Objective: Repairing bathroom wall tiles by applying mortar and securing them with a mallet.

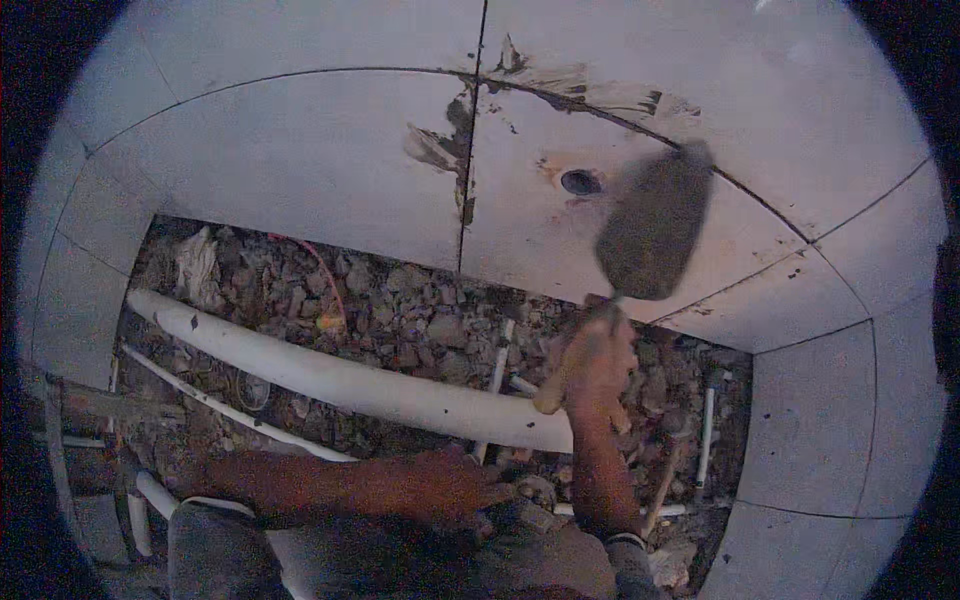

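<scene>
The person's right hand (597, 362) has its fingers curled round the handle of a mason's trowel (655, 230), with the yellowish butt of the grip poking out beside the palm. The trowel stands out above the rubble (392, 310), its broad blade across the pale tile (525, 235) just to the right of a dark round hole (581, 182). The blade is blurred, so whether it touches the tile or hangs just off it cannot be told. Grey mortar smears (435, 148) mark the neighbouring tile, and more lies along the dark joint.

The left hand (470, 487) is low over the rubble, near the lap; its fingers are too dim to tell whether they are spread or closed, or whether they hold anything.

For good work here, the blade would best be laid at a shallow angle, flat rather than edge-on, so its corner does not score the tile or chip the rim of the hole. Strokes that follow the joint should leave fewer smears. The wrist needs room above the thick white pipe (350, 375), which passes close below the grip, and a steady left arm would help balance the reach.
</scene>
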Demonstrator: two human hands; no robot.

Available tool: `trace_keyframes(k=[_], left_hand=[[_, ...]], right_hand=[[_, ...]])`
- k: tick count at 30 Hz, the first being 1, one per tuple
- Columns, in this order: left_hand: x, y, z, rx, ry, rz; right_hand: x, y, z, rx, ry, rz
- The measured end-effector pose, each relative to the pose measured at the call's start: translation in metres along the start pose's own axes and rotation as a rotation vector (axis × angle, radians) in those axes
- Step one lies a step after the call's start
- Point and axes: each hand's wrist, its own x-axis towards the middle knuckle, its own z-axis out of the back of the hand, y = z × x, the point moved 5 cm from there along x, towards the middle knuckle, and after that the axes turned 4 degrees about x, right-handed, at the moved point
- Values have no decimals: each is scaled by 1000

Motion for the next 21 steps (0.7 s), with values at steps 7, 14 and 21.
trace_keyframes(k=[7, 14, 21], left_hand=[[-7, 3, -5, -43, -50, 55], [-8, 7, -17, 32, -300, -14], [-7, 15, -39, 158, -341, 13]], right_hand=[[18, -35, 33, 242, -368, -345], [-18, 91, -100, -275, -103, 501], [-34, 78, -135, -85, 681, -93]])
